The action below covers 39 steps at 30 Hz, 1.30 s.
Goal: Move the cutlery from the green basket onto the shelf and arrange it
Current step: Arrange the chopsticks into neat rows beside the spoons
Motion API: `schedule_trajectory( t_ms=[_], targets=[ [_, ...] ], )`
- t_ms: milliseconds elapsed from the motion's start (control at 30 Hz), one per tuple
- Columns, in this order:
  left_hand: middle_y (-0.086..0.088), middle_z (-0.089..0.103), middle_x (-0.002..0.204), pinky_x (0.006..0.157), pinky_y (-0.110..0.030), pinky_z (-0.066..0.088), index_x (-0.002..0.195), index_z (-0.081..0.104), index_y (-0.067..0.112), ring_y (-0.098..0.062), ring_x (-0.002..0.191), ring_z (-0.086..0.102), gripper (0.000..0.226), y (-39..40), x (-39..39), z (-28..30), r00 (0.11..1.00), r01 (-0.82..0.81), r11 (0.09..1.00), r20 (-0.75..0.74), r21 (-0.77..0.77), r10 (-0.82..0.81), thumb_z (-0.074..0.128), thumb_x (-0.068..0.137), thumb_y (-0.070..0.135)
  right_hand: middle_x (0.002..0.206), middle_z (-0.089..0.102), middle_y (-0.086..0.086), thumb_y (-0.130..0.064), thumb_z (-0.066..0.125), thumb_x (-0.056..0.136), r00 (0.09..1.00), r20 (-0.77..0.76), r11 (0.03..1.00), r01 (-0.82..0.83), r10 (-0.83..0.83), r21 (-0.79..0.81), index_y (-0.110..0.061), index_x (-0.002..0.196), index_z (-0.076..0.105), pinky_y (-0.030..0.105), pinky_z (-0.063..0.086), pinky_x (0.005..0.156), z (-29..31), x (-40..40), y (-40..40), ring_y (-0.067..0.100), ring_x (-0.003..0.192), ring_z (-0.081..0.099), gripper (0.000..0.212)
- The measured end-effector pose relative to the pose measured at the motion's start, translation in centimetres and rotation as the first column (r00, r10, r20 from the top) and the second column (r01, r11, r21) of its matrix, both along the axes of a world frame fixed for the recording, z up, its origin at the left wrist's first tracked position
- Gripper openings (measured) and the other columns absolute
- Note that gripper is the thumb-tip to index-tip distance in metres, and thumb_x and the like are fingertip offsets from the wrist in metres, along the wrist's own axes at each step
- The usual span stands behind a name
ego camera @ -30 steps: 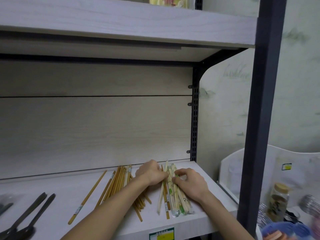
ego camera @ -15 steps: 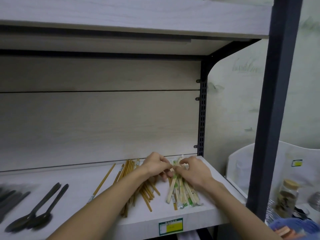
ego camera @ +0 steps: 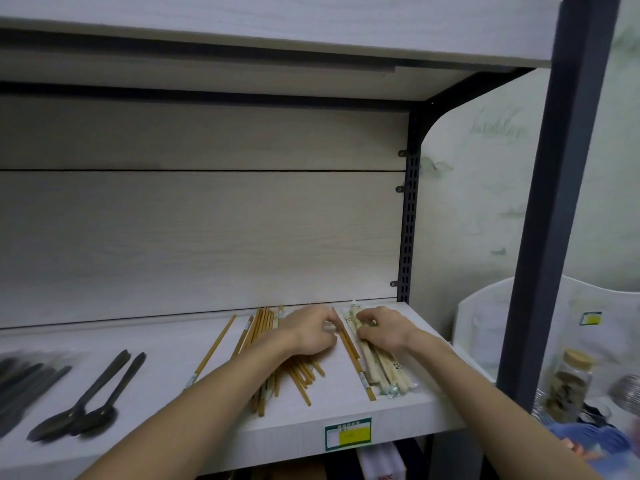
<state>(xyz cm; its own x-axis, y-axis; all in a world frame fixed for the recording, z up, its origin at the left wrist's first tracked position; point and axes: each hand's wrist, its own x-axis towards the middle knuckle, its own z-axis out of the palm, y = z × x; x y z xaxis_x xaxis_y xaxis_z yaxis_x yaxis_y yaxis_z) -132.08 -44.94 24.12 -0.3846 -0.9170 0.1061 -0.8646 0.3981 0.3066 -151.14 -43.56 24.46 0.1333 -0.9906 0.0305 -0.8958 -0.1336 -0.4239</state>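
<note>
Since half a second ago, both hands have drawn apart and a pair of brown chopsticks now lies alone in the gap between the two piles. To its right the pale wrapped chopsticks form a tight bundle near the shelf's right end, tips toward the back panel; the right hand rests on their far half with fingers curled over them, probably to keep them squared while the sorting goes on. To the left, the brown chopsticks are fanned more loosely, some crossing near the front edge, one lying apart further left. The left hand sits over that pile, fingers bent and apparently pinching something small and pale at the fingertips, though I cannot tell what. All of this lies on the shelf, which carries a green and yellow label on its front lip. Two dark spoons lie well to the left, more dark cutlery beyond them. No green basket is in view.
</note>
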Motion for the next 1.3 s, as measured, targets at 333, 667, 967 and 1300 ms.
schedule_trajectory(
  t_ms=[333,667,967,1300],
  targets=[
    [-0.001,0.057,0.136,0.099,-0.037,0.047,0.132,0.063,0.022,-0.023,0.126,0.054,0.036,0.0,0.1,-0.6,0.995,-0.033,0.984,0.084,-0.174,0.048,0.055,0.097,0.029,0.11,0.069,0.005,-0.027,0.051,0.088,0.988,-0.153,0.999,-0.002,-0.006,-0.05,-0.016,0.106,0.071,0.037,0.053,0.091,0.0,0.8,-0.6,0.025,0.102,0.063,0.029],
    [0.003,0.074,0.096,0.069,-0.033,0.051,0.095,0.077,0.022,-0.022,0.091,0.067,0.021,-0.1,2.5,0.9,0.976,-0.131,0.983,0.158,-0.126,0.15,0.061,0.088,0.034,0.114,0.067,0.003,-0.021,0.058,0.088,0.935,-0.355,0.949,-0.109,-0.003,-0.295,-0.023,0.107,0.075,0.036,0.045,0.094,0.4,3.7,-0.5,0.026,0.117,0.05,0.026],
    [0.011,0.076,0.109,0.077,-0.025,0.047,0.103,0.081,0.025,-0.012,0.103,0.067,0.018,-0.6,2.8,0.8,0.997,-0.048,0.998,0.064,-0.046,0.051,0.066,0.093,0.023,0.103,0.074,-0.005,-0.035,0.06,0.086,0.942,-0.329,0.977,-0.121,0.058,-0.173,-0.031,0.099,0.079,0.032,0.049,0.089,0.4,3.2,-1.3,0.021,0.106,0.055,0.024],
    [0.004,0.074,0.099,0.084,-0.034,0.057,0.1,0.079,0.022,-0.016,0.094,0.066,0.026,-0.9,5.2,0.7,0.968,-0.249,0.966,0.008,-0.069,0.251,0.08,0.082,0.04,0.078,0.057,-0.004,-0.066,0.072,0.073,0.964,-0.265,0.999,0.014,-0.022,-0.032,-0.021,0.074,0.049,0.031,0.044,0.067,1.6,6.7,-2.2,0.021,0.083,0.059,0.05]
  ],
)
